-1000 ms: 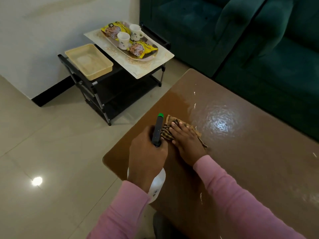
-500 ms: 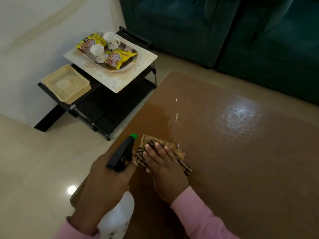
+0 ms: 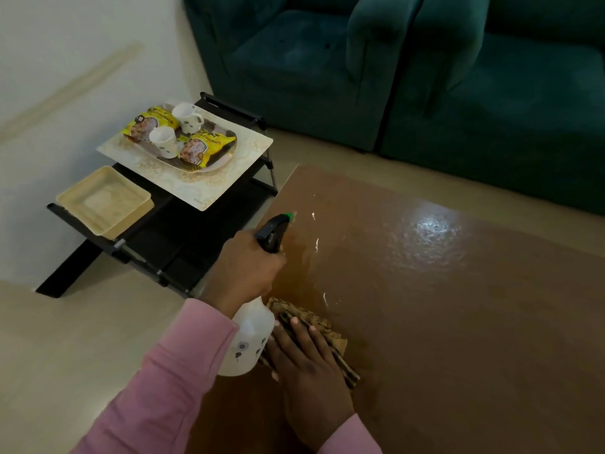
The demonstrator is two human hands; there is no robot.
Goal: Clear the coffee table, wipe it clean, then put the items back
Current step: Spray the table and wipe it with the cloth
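Note:
The brown coffee table (image 3: pixel 442 306) has a wet, shiny patch and a few white streaks on its left part. My left hand (image 3: pixel 247 270) grips a white spray bottle (image 3: pixel 250 339) by its black trigger head, the green nozzle pointing over the table's left edge. My right hand (image 3: pixel 307 365) lies flat with straight fingers on a brown checked cloth (image 3: pixel 327 326) and presses it onto the table near the left edge. A tray (image 3: pixel 209 165) with two white cups (image 3: pixel 163 140) and two yellow snack packets (image 3: pixel 204 149) stands on a black rack (image 3: pixel 183 244) to the left.
A beige square tub (image 3: pixel 104 201) sits on the rack's near end, and a patterned mat (image 3: pixel 242 158) lies under the tray. A dark green sofa (image 3: pixel 425 70) runs along the far side of the table. Pale tiled floor (image 3: pixel 65 355) lies to the left.
My right hand has drawn the cloth back toward me along the left edge. My left hand has lifted the spray bottle forward, so it now stands in front of the cloth.

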